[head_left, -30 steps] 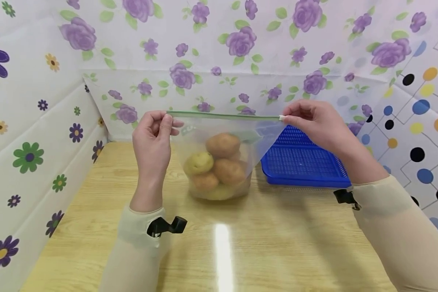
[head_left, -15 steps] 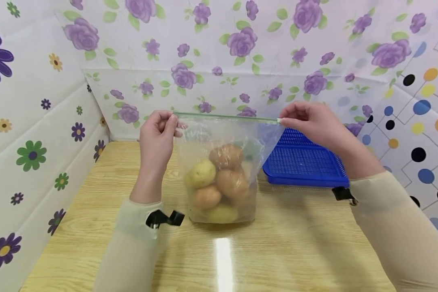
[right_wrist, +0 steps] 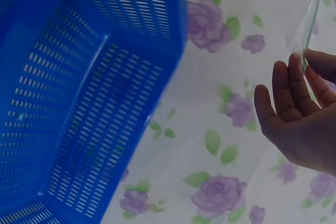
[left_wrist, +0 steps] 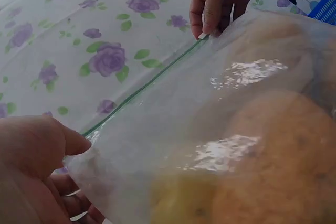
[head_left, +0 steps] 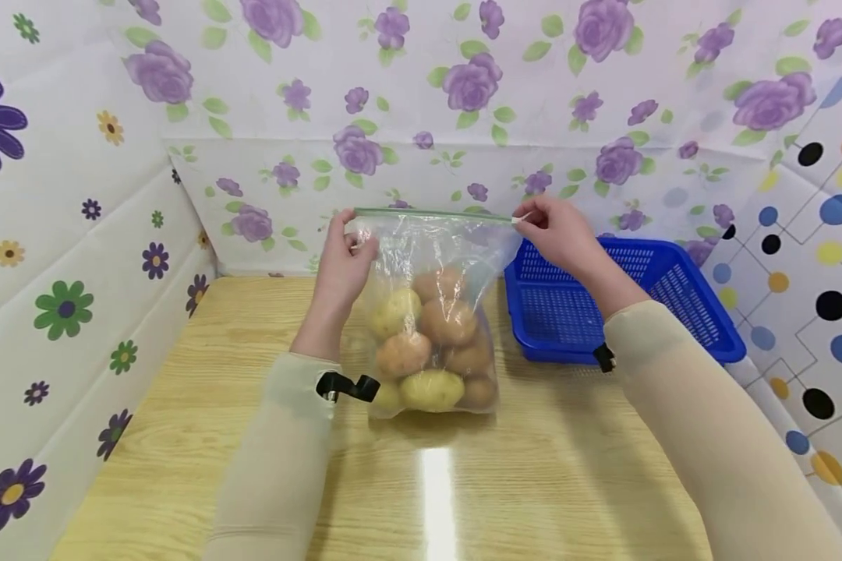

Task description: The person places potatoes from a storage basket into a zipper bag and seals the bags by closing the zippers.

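Note:
A clear zip bag (head_left: 435, 249) of potatoes stands upright on the wooden table, its green zip strip running straight across the top. Several brown and yellow potatoes (head_left: 431, 389) fill its lower part. My left hand (head_left: 344, 261) pinches the left end of the strip between thumb and fingers, also seen in the left wrist view. At the other end, my right hand (head_left: 557, 234) pinches the corner by the small white slider (head_left: 517, 220). In the right wrist view the right hand's thumb and fingertips meet on the bag's edge.
To the right of the bag sits a blue plastic basket (head_left: 554, 351) with slotted walls, partly behind my right forearm. Flowered cloth (head_left: 281, 234) hangs behind and to the left; a dotted cloth (head_left: 800, 296) is on the right. A light streak (head_left: 438, 499) shines on the table.
The bag first came nearer and lower in view, then its potatoes settled into a flatter stack. Both hands have moved closer together, still on the strip's ends. More of the basket shows.

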Demonstrator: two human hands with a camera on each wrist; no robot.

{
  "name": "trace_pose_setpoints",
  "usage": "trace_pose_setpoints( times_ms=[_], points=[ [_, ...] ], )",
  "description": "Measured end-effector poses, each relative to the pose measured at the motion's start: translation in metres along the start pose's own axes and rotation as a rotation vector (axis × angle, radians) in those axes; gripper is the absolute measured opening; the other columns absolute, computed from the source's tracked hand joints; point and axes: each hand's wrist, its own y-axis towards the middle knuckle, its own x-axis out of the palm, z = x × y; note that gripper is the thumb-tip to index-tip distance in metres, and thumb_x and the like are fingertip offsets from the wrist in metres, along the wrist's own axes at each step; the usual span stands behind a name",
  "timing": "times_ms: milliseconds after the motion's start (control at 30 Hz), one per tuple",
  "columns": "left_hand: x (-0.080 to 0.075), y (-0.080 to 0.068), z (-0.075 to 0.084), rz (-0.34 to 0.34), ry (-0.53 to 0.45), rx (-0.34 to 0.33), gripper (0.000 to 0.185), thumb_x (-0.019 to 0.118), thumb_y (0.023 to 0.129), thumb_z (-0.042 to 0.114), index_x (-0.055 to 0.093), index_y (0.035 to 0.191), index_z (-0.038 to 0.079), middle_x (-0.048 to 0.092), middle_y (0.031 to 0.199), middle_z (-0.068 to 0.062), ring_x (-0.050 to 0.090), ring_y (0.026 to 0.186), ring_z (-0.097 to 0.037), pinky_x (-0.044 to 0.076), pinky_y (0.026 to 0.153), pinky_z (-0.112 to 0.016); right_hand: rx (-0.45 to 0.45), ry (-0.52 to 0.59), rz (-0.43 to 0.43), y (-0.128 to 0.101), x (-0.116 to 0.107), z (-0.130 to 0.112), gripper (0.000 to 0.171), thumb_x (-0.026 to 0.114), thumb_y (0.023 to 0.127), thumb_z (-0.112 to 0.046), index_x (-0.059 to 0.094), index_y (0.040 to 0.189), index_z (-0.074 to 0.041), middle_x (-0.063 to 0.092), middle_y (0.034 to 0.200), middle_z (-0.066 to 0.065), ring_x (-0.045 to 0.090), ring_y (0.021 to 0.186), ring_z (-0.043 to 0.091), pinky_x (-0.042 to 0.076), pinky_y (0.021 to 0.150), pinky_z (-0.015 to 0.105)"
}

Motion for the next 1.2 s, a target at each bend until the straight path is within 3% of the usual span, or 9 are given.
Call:
trace_pose_setpoints(
  times_ms=[67, 167, 367, 500, 600, 733, 967, 1200],
  points=[
    [0.002, 0.003, -0.009, -0.043, 0.006, -0.04, 0.077, 0.063, 0.112, 0.023, 0.022, 0.177, 0.023, 0.054, 0.154, -0.027, 0.06, 0.137, -0.035, 0.047, 0.115, -0.051, 0.014, 0.004, -0.013, 0.006, 0.009, 0.004, 0.038, 0.058, 0.116, -0.029, 0.062, 0.146, -0.007, 0.066, 0.129, 0.019, 0.061, 0.112, 0.035, 0.049, 0.095, 0.052],
    [0.005, 0.007, -0.021, -0.079, 0.035, -0.087, 0.085, 0.064, 0.111, 0.026, 0.013, 0.179, 0.025, 0.03, 0.174, -0.028, 0.041, 0.156, -0.042, 0.038, 0.124, -0.06, 0.041, 0.007, -0.028, 0.013, 0.021, 0.008, 0.045, 0.057, 0.116, -0.032, 0.055, 0.155, -0.009, 0.065, 0.131, 0.019, 0.062, 0.113, 0.036, 0.05, 0.096, 0.053],
    [0.009, 0.013, -0.04, -0.14, 0.109, -0.128, 0.092, 0.06, 0.113, 0.028, -0.004, 0.179, 0.023, 0.003, 0.181, -0.025, 0.017, 0.164, -0.051, 0.026, 0.127, -0.068, 0.073, -0.053, -0.045, 0.016, 0.041, 0.012, 0.057, 0.059, 0.116, -0.033, 0.045, 0.165, -0.009, 0.061, 0.146, 0.023, 0.06, 0.13, 0.041, 0.048, 0.108, 0.06],
    [0.011, 0.009, -0.042, -0.143, 0.202, -0.099, 0.091, 0.06, 0.114, 0.031, -0.002, 0.179, 0.021, -0.016, 0.179, -0.024, 0.014, 0.162, -0.056, 0.027, 0.125, -0.071, 0.076, -0.15, -0.06, 0.015, 0.049, 0.014, 0.062, 0.058, 0.116, -0.037, 0.041, 0.168, -0.008, 0.046, 0.166, 0.024, 0.043, 0.152, 0.045, 0.038, 0.12, 0.064],
    [0.013, 0.006, -0.041, -0.141, 0.284, -0.075, 0.084, 0.059, 0.114, 0.035, 0.009, 0.18, 0.019, -0.018, 0.179, -0.024, 0.012, 0.162, -0.059, 0.028, 0.124, -0.073, 0.053, -0.198, -0.064, 0.013, 0.054, 0.015, 0.064, 0.059, 0.116, -0.039, 0.041, 0.169, -0.008, 0.039, 0.172, 0.022, 0.032, 0.16, 0.045, 0.031, 0.125, 0.064],
    [0.014, 0.003, -0.042, -0.17, 0.394, -0.052, 0.078, 0.058, 0.114, 0.037, 0.018, 0.178, 0.016, -0.012, 0.18, -0.026, 0.01, 0.161, -0.06, 0.027, 0.122, -0.077, -0.014, -0.249, -0.069, 0.006, 0.063, 0.012, 0.067, 0.06, 0.115, -0.04, 0.041, 0.171, -0.007, 0.04, 0.172, 0.021, 0.033, 0.16, 0.044, 0.028, 0.128, 0.062],
    [0.015, -0.002, -0.044, -0.199, 0.568, 0.025, 0.076, 0.057, 0.114, 0.039, 0.022, 0.177, 0.013, 0.002, 0.181, -0.027, 0.013, 0.163, -0.055, 0.026, 0.123, -0.077, -0.193, -0.387, -0.061, -0.01, 0.083, -0.003, 0.069, 0.063, 0.113, -0.041, 0.043, 0.169, -0.006, 0.042, 0.17, 0.023, 0.034, 0.16, 0.044, 0.017, 0.131, 0.064],
    [0.016, -0.018, -0.043, -0.222, 0.769, 0.105, 0.076, 0.053, 0.115, 0.046, 0.02, 0.179, 0.019, 0.006, 0.182, -0.025, 0.01, 0.166, -0.05, 0.021, 0.123, -0.079, -0.23, -0.498, -0.091, -0.031, 0.101, -0.013, 0.076, 0.057, 0.114, -0.05, 0.033, 0.175, -0.013, 0.032, 0.178, 0.018, 0.019, 0.166, 0.04, 0.01, 0.132, 0.067]
  ],
)
